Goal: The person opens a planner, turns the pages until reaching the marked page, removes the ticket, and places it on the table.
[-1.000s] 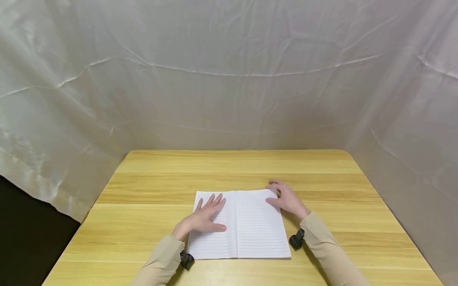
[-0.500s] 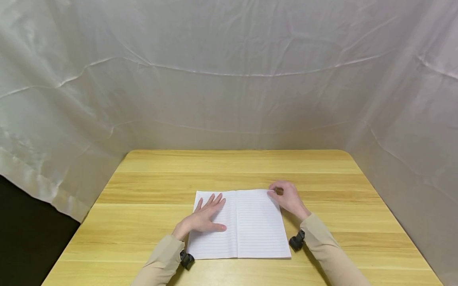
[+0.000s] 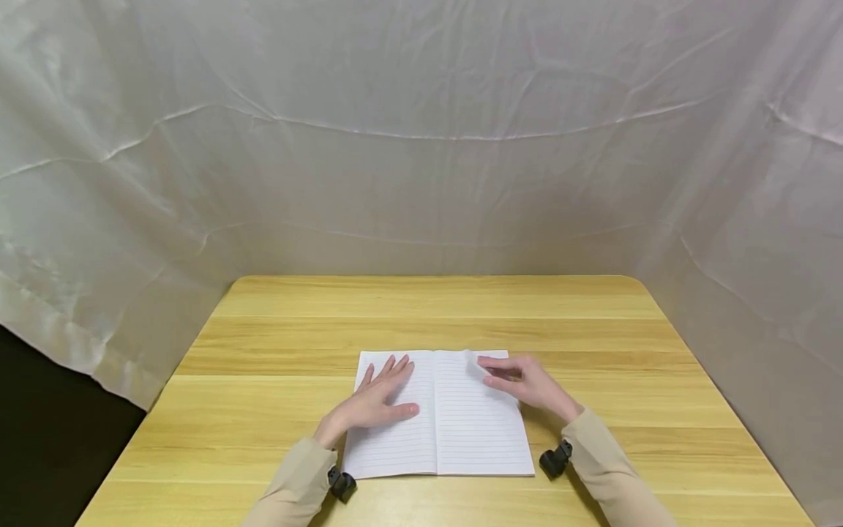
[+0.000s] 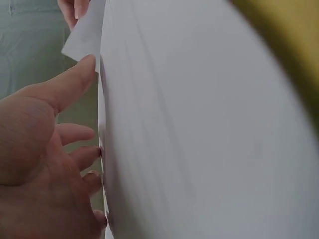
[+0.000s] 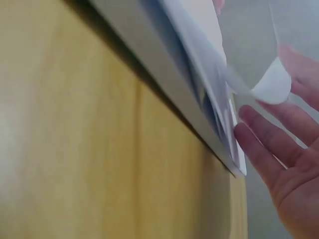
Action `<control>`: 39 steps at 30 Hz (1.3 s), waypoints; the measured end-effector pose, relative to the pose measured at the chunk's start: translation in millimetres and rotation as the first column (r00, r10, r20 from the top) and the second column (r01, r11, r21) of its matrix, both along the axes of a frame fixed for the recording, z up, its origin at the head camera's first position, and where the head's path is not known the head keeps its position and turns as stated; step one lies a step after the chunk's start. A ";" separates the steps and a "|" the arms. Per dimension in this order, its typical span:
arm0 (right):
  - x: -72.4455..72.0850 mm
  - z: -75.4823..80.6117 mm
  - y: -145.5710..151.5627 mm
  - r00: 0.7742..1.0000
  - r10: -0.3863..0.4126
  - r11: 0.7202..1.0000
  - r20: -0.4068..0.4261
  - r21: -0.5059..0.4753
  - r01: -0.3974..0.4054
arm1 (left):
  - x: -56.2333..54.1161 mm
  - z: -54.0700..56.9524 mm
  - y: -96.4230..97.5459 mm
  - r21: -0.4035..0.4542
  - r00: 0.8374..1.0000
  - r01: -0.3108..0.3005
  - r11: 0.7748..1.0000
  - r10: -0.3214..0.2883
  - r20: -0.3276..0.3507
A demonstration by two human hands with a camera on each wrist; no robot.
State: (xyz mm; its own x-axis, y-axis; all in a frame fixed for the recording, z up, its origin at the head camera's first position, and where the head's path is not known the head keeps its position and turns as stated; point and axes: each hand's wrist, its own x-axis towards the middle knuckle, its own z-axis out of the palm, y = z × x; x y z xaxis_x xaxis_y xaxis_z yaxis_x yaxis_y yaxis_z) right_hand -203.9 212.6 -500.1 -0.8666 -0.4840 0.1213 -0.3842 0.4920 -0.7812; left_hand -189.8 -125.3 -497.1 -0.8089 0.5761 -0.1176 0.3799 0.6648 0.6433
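White ruled-paper notebook (image 3: 481, 439): leaf-turning apparently underway. Left grip (image 3: 375, 402) spread, fingers apart; right grip (image 3: 529, 382) at curled leaf (image 5: 275, 84), clamping indeterminable. Next move likely needs leftward carry.

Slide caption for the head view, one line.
Left hand resting on an open lined notebook, right hand holding a raised page corner.

A yellow wood-grain table (image 3: 579, 329) carries an open notebook (image 3: 454, 424) of white lined pages, which lies directly on the surface. The tabletop's grain and seams run sideways, past the notebook's left and right edges. Beyond the notebook, the table reaches a straight far edge with rounded corners; on either side of it, the side edges slant outward toward the viewer. Shadow falls on the wood just right of the notebook.
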 end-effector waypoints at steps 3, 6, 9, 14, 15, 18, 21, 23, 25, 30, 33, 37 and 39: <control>2.6 0.1 -1.1 0.998 0.044 0.999 0.041 -0.003 -0.044 | 1.7 1.1 1.0 0.036 1.000 0.002 0.999 -0.001 -0.010; 5.0 1.2 -3.6 0.996 0.064 0.998 0.056 0.000 -0.064 | 4.0 4.1 3.8 0.094 1.000 -0.007 0.996 0.007 0.005; 8.2 4.3 -6.6 0.995 0.079 0.997 0.060 0.004 -0.080 | 5.6 5.8 7.4 0.164 0.999 -0.013 0.986 0.008 0.032; 11.9 9.5 -12.2 0.991 0.122 0.992 0.063 0.001 -0.122 | 5.8 4.0 14.4 0.237 0.999 0.023 0.971 -0.030 0.028; 12.2 10.0 -13.1 0.990 0.131 0.991 0.059 0.003 -0.132 | 5.7 3.5 15.7 0.242 0.999 0.032 0.970 -0.037 0.018; 12.4 10.6 -15.7 0.987 0.153 0.988 0.046 0.010 -0.154 | 5.8 2.7 18.6 0.249 0.999 0.037 0.968 -0.040 0.005; 12.6 11.3 -17.6 0.985 0.169 0.985 0.037 0.014 -0.170 | 5.7 2.8 21.0 0.250 0.999 0.036 0.968 -0.038 0.000; 12.7 11.9 -18.7 0.983 0.178 0.984 0.036 0.013 -0.178 | 5.7 3.0 22.5 0.257 0.999 0.041 0.965 -0.041 -0.004; 12.6 12.3 -19.8 0.982 0.187 0.982 0.030 0.018 -0.187 | 5.8 3.2 23.8 0.262 0.999 0.046 0.964 -0.045 -0.008; 10.9 11.5 -22.7 0.978 0.206 0.978 0.027 0.034 -0.207 | 6.4 5.0 26.5 0.260 0.999 0.038 0.965 -0.037 -0.010; 9.9 11.0 -24.0 0.976 0.213 0.976 0.035 0.037 -0.214 | 6.7 6.3 27.7 0.251 1.000 0.023 0.968 -0.023 -0.004; 9.6 11.6 -25.4 0.976 0.217 0.975 0.031 0.040 -0.218 | 6.6 6.8 27.9 0.229 1.000 0.003 0.973 -0.004 0.003; 9.4 11.6 -25.6 0.977 0.211 0.977 0.020 0.038 -0.211 | 6.5 6.9 27.2 0.219 1.000 -0.010 0.976 0.009 0.005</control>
State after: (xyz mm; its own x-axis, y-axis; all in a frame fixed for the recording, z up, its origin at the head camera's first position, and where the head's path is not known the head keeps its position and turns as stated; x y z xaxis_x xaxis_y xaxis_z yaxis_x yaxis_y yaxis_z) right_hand -194.5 187.0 -488.5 -0.7461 -0.6603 0.0859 -0.4707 0.4318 -0.7694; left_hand -183.3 -98.1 -490.3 -0.8143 0.5805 0.0070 0.3711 0.5113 0.7751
